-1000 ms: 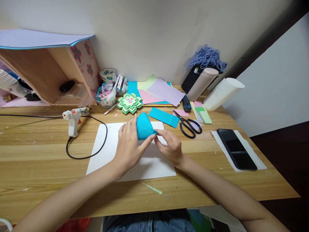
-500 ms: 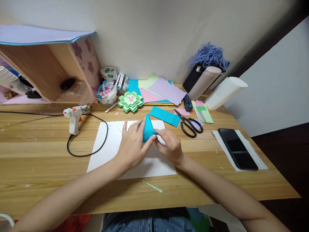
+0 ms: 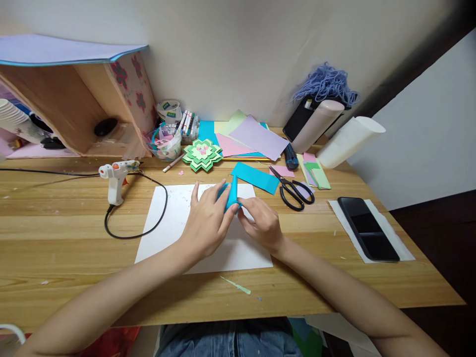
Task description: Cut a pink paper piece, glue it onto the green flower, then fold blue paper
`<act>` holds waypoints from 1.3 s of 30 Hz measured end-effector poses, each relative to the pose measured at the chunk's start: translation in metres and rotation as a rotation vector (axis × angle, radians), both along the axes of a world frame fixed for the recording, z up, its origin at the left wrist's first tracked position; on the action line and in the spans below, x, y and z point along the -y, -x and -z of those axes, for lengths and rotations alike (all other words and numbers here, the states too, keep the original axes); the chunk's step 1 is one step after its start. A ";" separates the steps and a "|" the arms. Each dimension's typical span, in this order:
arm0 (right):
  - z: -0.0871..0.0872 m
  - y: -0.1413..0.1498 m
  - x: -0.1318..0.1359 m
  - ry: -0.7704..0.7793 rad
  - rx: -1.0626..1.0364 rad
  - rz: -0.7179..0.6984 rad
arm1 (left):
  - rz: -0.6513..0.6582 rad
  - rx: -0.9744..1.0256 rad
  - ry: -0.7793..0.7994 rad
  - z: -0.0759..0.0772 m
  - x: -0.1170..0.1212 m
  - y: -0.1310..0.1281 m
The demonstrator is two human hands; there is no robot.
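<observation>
A piece of blue paper [image 3: 231,193] is rolled tight between both my hands, over a white sheet [image 3: 169,218] on the wooden desk [image 3: 67,233]. My left hand [image 3: 208,223] wraps its fingers round the roll from the left, thumb pressed at its lower end. On the right, my right hand [image 3: 260,225] pinches that same lower end. Just behind the roll lies a flat blue paper strip [image 3: 255,177].
A white glue gun [image 3: 116,178] with a black cord lies left of the sheet. Black scissors [image 3: 293,189], a green layered paper flower [image 3: 201,154], coloured paper sheets [image 3: 253,139], a bowl of scraps [image 3: 163,145] and a dark phone [image 3: 368,228] lie around.
The blue paper has gone from a wide open cone to a narrow tight roll between my hands. Both hands stayed over the white sheet.
</observation>
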State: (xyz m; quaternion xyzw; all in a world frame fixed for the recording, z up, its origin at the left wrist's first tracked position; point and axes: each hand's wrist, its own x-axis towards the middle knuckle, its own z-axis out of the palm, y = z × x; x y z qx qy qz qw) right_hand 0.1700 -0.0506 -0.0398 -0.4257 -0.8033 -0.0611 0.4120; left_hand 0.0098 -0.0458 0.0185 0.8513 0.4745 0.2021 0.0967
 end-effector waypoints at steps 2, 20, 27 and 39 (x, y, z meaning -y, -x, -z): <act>0.001 0.000 0.000 0.006 0.000 0.003 | 0.010 0.028 0.000 -0.001 0.000 0.001; -0.017 -0.016 -0.021 0.441 -0.369 -0.230 | -0.201 0.489 0.676 -0.022 -0.044 0.032; -0.011 -0.013 -0.022 0.537 -0.711 -0.097 | -0.086 0.993 1.123 -0.015 -0.037 0.021; -0.021 0.015 0.002 0.905 -1.244 -0.292 | -0.272 1.413 0.974 0.002 -0.015 -0.003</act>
